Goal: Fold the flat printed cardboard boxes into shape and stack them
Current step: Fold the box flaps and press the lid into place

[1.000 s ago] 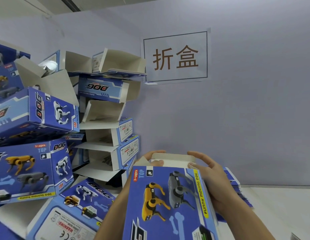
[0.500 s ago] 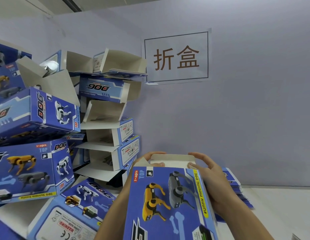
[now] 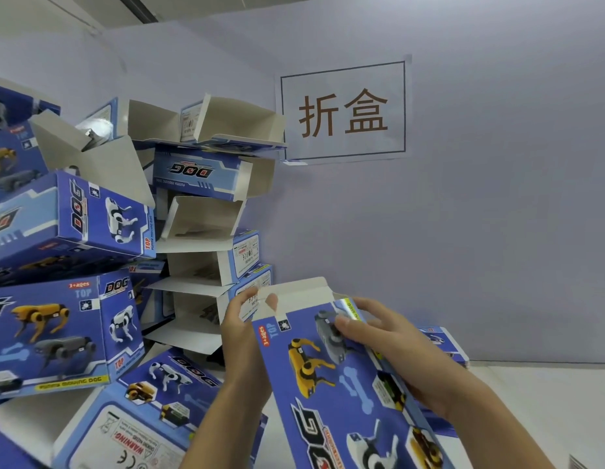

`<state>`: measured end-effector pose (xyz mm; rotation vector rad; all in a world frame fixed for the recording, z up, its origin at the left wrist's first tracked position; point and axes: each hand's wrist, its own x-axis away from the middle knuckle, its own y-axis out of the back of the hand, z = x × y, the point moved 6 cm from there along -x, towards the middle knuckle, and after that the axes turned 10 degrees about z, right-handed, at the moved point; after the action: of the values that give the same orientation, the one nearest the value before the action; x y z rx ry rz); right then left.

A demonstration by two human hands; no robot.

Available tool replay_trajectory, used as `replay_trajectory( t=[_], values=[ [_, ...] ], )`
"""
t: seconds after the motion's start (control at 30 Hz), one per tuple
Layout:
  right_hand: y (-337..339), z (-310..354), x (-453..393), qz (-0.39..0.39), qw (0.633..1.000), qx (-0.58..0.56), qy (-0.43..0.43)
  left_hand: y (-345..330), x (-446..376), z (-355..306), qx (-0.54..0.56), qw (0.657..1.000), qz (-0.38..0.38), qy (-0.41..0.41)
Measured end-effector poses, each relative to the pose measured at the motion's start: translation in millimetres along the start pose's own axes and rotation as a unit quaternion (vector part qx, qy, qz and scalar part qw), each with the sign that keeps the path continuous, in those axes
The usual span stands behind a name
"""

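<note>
Lilac wall sign (image 3: 343, 113) reading 折盒, both hands gripping "DOG" box (image 3: 341, 377), "3+ages TOP", smaller print seemingly illegible

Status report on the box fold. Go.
Left hand pinching far edge of blue dog box, right hand gripping its right side. White end flap standing open. Folded stack left, nothing blocking.

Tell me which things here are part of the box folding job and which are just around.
Part of the job:
box in hand
left hand
right hand
pile of folded boxes
flat boxes stack

Just around:
wall sign
white table
</note>
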<state>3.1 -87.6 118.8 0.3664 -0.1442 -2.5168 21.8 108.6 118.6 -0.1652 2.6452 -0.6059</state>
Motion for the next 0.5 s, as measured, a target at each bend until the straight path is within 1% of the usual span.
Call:
replay_trajectory(
  t=[0.03, 0.1, 0.13, 0.23, 0.3, 0.37, 0.43, 0.5],
  values=[
    [2, 5, 3, -0.030, 0.999, -0.007, 0.026, -2, 1, 0, -0.002, 1.000, 0.012, 0.007],
    [15, 8, 3, -0.127, 0.990, -0.012, 0.058, -8, 0, 2, -0.021, 0.999, 0.043, 0.017],
    [22, 8, 3, -0.162, 0.984, -0.014, 0.078, -13, 0, 2, -0.027, 0.998, 0.059, 0.024],
    [34, 12, 10, -0.236, 0.962, -0.035, 0.133, -30, 5, 1, -0.037, 0.991, 0.121, 0.041],
    [38, 17, 15, -0.270, 0.946, -0.038, 0.174, -45, 11, 2, -0.052, 0.981, 0.181, 0.056],
    [40, 23, 18, -0.300, 0.931, -0.007, 0.207, -55, 16, 3, -0.056, 0.969, 0.234, 0.059],
    [39, 30, 21, -0.313, 0.918, 0.018, 0.243, -59, 18, -1, -0.052, 0.965, 0.257, 0.030],
    [37, 35, 23, -0.317, 0.910, 0.036, 0.267, -58, 16, -9, -0.081, 0.961, 0.262, -0.030]
  ],
)
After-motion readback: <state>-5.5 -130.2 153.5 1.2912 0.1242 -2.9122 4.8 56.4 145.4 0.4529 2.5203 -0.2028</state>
